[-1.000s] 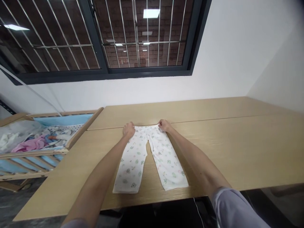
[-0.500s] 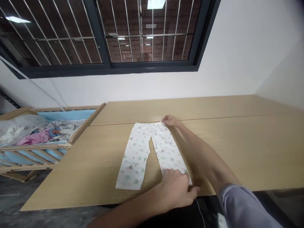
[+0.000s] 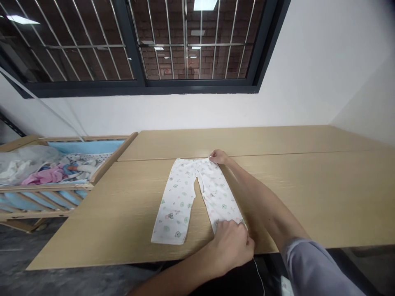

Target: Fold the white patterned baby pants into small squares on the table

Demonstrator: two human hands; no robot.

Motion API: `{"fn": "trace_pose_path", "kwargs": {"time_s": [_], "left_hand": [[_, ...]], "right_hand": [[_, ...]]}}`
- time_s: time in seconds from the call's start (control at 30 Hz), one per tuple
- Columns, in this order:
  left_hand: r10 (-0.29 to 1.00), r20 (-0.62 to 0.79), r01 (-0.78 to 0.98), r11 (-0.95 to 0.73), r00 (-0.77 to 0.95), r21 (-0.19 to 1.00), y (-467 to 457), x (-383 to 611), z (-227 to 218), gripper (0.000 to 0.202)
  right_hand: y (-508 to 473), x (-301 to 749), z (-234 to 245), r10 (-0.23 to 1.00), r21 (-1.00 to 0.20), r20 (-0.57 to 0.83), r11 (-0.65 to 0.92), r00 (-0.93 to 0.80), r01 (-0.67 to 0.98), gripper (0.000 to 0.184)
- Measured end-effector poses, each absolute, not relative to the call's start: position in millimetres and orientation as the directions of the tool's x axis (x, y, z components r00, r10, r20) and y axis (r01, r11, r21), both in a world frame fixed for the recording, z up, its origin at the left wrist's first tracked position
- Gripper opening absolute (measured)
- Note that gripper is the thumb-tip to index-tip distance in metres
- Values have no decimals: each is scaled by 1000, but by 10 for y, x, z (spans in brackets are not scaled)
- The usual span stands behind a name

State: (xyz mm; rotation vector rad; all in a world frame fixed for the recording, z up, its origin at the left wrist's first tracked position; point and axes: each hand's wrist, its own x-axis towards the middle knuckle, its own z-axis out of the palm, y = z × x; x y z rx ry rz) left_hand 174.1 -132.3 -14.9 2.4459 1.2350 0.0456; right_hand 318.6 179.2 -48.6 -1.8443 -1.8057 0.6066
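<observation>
A pair of white baby pants (image 3: 182, 197) is lying flat on the worktop (image 3: 308, 197), its waistband pointing away from the person and its two legs spreading slightly apart toward the near edge. Small green and pink prints are dotting the thin fabric, and a white drawstring (image 3: 200, 183) is hanging down from the middle of the waistband. The waistband is sitting just beside the seam between two worktop panels.

The hands are well apart, and both are gripping the pants. The right hand (image 3: 219, 156) is pinching the far corner of the waistband, with the arm stretching diagonally across the worktop beside the leg and a lilac sleeve (image 3: 308, 271) covering the upper arm. The left hand (image 3: 231, 244) is reaching in from the near edge and clamping the cuff of the leg on the right of the view, its fingers (image 3: 226, 225) pressing onto the fabric.

To the left, a wooden crib (image 3: 114, 158) is standing beyond the worktop, holding a jumble of clothes, including a pink garment (image 3: 43, 177).
</observation>
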Motion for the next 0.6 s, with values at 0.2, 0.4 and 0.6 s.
{"fn": "trace_pose_path", "kwargs": {"time_s": [0.2,0.4,0.6], "left_hand": [[860,-4,722,-426,511,546,-1324,1661,-151,23],[963,98,479,-211,251,852,-1461,1093,2,36],[999,30,309,-19,-33,951,-1690,301,-174,50]], "right_hand": [[1801,3045,-261,998,-618,46,2,34,786,24],[1830,2699,7,997,-613,70,52,-11,788,31],[1886,2068,97,993,-604,103,106,-55,789,31]]}}
